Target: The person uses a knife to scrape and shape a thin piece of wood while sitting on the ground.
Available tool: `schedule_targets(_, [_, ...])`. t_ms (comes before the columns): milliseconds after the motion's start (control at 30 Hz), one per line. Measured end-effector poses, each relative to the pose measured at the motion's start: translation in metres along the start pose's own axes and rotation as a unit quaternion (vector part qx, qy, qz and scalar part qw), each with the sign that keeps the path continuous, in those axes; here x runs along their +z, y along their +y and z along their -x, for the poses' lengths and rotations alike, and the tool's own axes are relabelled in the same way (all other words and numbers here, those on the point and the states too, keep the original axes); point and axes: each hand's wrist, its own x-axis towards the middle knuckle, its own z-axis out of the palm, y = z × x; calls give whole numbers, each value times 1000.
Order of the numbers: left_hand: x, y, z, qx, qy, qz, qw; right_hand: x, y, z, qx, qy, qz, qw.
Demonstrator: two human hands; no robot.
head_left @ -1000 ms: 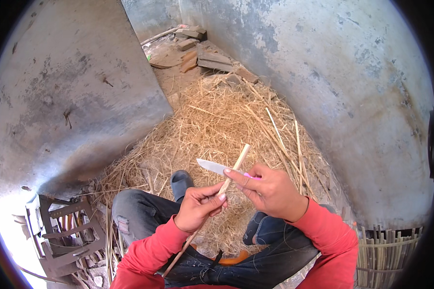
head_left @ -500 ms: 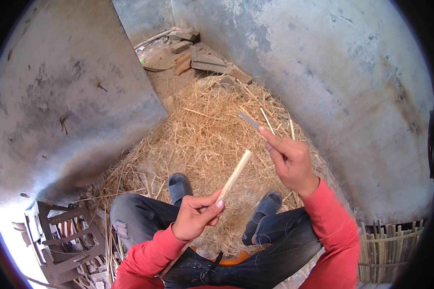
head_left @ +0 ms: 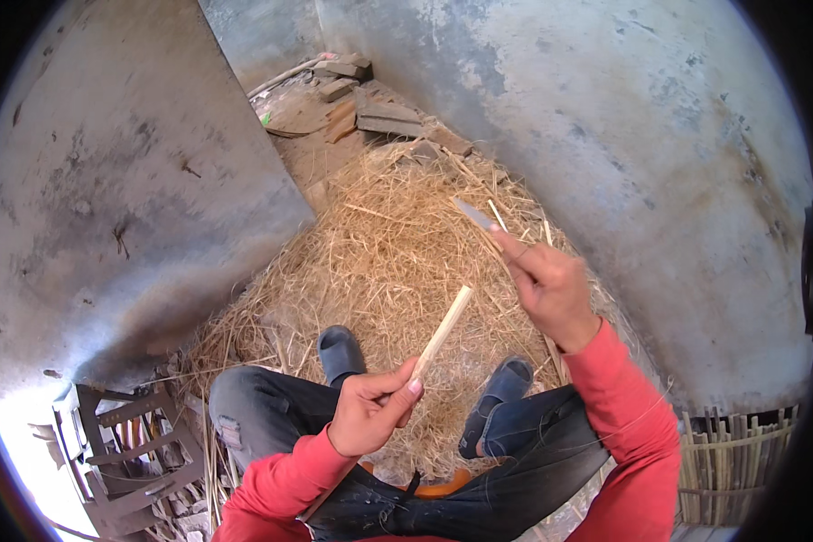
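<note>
My left hand (head_left: 377, 408) pinches the lower end of a pale split stick, like a bamboo strip (head_left: 444, 330), which slants up to the right above my lap. Farther out and to the right, my right hand (head_left: 551, 285) is closed round a knife, its handle hidden in the fingers. The grey knife blade (head_left: 471, 213) points up and left over the shavings, apart from the strip. Beneath both hands spreads a thick heap of straw-coloured shavings (head_left: 379, 244) between my slippered feet.
Grey plaster walls stand at the left (head_left: 126, 181) and right (head_left: 641, 181). Bricks (head_left: 388, 116) lie beyond the shavings. A dark slatted frame (head_left: 140, 452) stands lower left; a basket-like bundle of upright sticks (head_left: 727, 465) is lower right. An orange seat (head_left: 443, 488) shows under me.
My right hand with the knife has shifted slightly to the right, and the blade has turned a little to show more of its flat side. The left hand and strip have hardly moved.
</note>
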Motion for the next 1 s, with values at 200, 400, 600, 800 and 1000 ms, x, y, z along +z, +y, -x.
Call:
schedule_targets(200, [-7, -6, -5, 4, 28, 5, 1000, -6, -28, 7, -15, 48, -87, 995])
schedule_targets(400, [-7, 1, -5, -13, 21, 32, 999, -3, -65, 25, -104, -104, -79, 986])
schedule_targets(600, [-11, 5, -7, -37, 23, 19, 999, 14, -46, 23, -109, -89, -11, 990])
schedule_targets(800, [-4, 14, 5, -14, 6, 16, 1000, -10, 31, -4, 34, 76, -3, 997])
schedule_targets(1000, [-10, 13, -2, -24, 6, 25, 999, -17, -20, 1, 20, 44, -121, 992])
